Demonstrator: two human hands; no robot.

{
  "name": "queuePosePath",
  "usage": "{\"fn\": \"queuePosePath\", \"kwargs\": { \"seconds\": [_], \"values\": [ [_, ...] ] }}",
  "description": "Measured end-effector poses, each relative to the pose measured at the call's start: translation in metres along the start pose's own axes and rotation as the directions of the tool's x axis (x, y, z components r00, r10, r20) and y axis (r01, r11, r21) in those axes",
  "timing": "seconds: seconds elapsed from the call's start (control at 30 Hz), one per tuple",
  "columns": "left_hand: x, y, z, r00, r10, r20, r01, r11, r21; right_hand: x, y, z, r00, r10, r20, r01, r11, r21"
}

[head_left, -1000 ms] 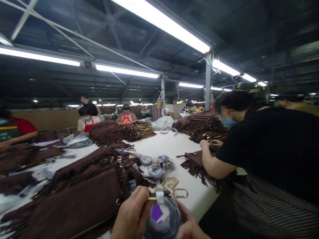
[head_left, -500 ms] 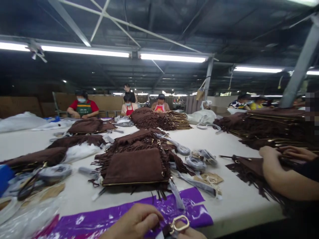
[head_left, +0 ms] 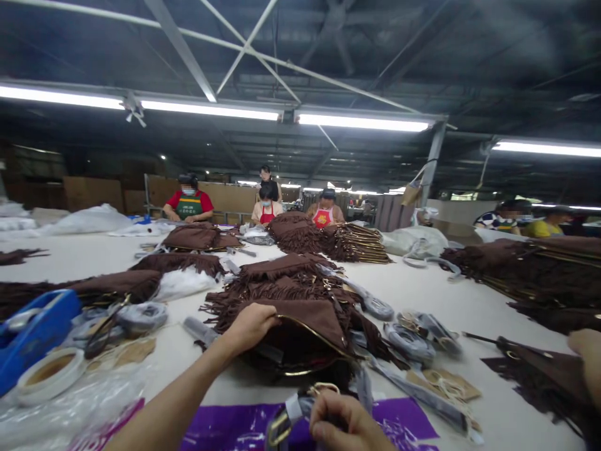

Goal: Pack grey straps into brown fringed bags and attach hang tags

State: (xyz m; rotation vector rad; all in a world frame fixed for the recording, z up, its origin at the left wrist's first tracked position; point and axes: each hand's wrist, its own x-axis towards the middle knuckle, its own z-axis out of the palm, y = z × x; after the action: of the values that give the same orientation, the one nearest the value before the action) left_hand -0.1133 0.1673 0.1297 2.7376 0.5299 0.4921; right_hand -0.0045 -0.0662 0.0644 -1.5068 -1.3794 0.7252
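Note:
My left hand (head_left: 251,326) reaches forward and grips the upper edge of a brown suede fringed bag (head_left: 312,326), lifting its gold-zippered mouth apart. My right hand (head_left: 345,423) is closed near the bottom edge on a wrapped strap with a gold clasp (head_left: 293,413). Under it lies a purple plastic sheet (head_left: 235,426). The bag rests on top of a stack of similar brown fringed bags (head_left: 282,279).
A blue tape dispenser (head_left: 35,329) and a tape roll (head_left: 51,369) sit at the left. Wrapped straps (head_left: 410,338) and tan tags (head_left: 444,382) lie to the right. Another person's hand (head_left: 585,347) works at the right edge. Piles of bags (head_left: 539,263) and several seated workers (head_left: 188,200) fill the far side.
The view has swung left. My left hand left the strap, reached forward and took hold of the bag's edge, lifting it apart. My right hand kept the strap.

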Motion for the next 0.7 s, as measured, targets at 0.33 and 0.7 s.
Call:
{"fn": "queuePosePath", "kwargs": {
  "seconds": [0.33,0.7],
  "values": [
    [0.027,-0.042,0.021,0.991,-0.115,0.07,0.135,0.874,-0.466,0.031,0.012,0.016,0.989,0.016,-0.144,-0.107,0.745,-0.658],
    [0.034,-0.08,0.057,0.945,-0.248,0.212,0.311,0.491,-0.814,0.11,0.001,0.042,0.954,-0.223,-0.203,0.048,0.777,-0.627]
  ]
}}
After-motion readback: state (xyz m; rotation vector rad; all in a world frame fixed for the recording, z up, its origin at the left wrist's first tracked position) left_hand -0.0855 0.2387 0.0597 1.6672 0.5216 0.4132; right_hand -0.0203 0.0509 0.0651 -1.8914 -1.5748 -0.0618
